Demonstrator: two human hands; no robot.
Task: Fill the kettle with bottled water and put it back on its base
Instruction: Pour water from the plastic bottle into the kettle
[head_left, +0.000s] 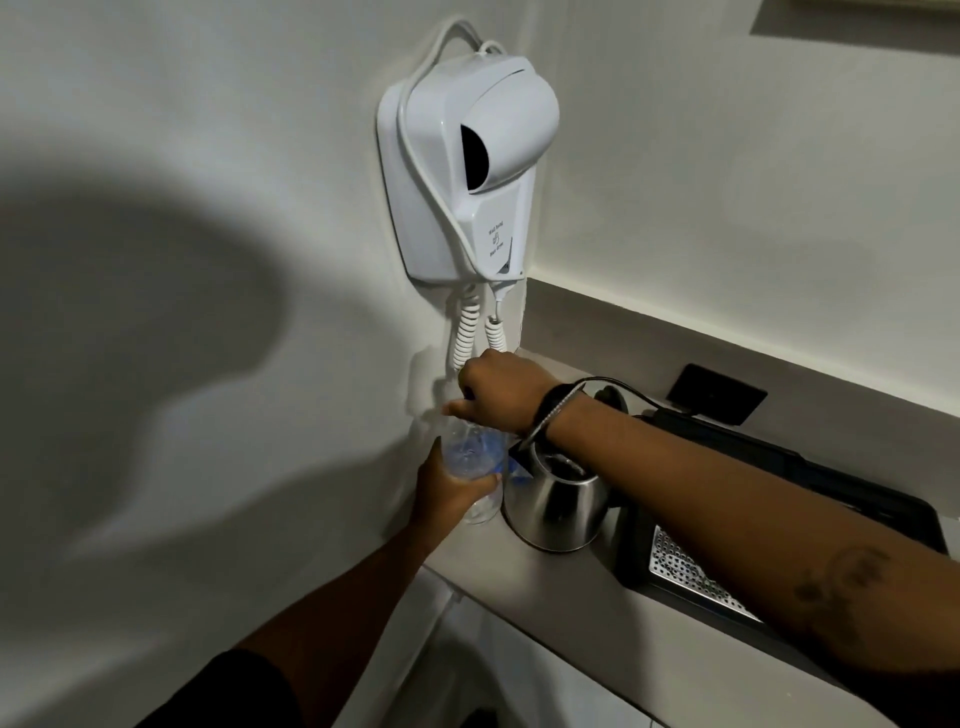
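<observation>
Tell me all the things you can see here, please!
water bottle: one, clear, upright on the counter left of the kettle
kettle: one, shiny steel, on the counter, lid open
counter: one, pale grey, along the wall
tray: one, black with a metal grid, right of the kettle
hair dryer: one, white, on the wall, coiled cord below
wall plate: one, black, behind the tray
left hand: holds the bottle's body
right hand: on the bottle's top, black wristband
</observation>
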